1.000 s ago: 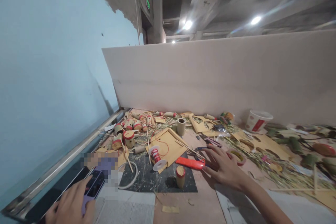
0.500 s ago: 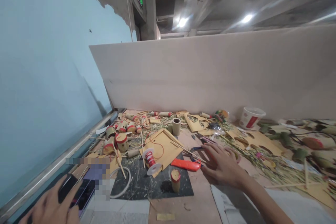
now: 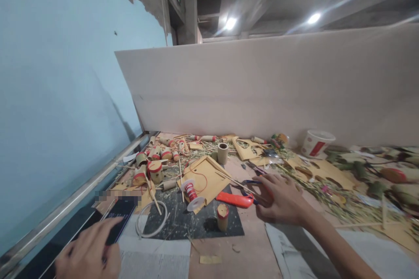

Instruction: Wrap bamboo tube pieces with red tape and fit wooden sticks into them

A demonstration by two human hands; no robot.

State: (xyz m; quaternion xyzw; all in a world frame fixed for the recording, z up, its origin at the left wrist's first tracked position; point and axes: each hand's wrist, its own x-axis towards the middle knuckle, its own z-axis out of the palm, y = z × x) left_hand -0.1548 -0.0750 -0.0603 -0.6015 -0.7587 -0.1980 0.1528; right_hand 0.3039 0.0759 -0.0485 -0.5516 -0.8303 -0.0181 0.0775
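Observation:
At the lower left, my left hand (image 3: 90, 250) rests over a smartphone (image 3: 126, 205) whose lit screen shows digits. Its fingers lie stretched across the phone, with the thumb lower down. On the right, my right hand (image 3: 281, 200) bends its fingers around a blue-handled tool (image 3: 252, 182) that looks like pliers. Much of the tool is hidden beneath the palm. Just left of these fingers lies an orange utility knife (image 3: 235, 199). A short bamboo piece with a red rim (image 3: 223, 217) stands upright on the black mat (image 3: 199, 229).
A spool of red cord (image 3: 190, 194) lies on a brown board (image 3: 204, 183). Left of it are a white ring (image 3: 139, 226) and several red-banded bamboo pieces (image 3: 155, 171). An open bamboo tube (image 3: 223, 153) and a paper cup (image 3: 317, 144) stand farther back. A white panel (image 3: 229, 91) closes the far side.
My left hand has shifted right, farther onto the phone. The fingers of my right hand have bent in closer around the blue-handled tool. The camera view has shifted slightly.

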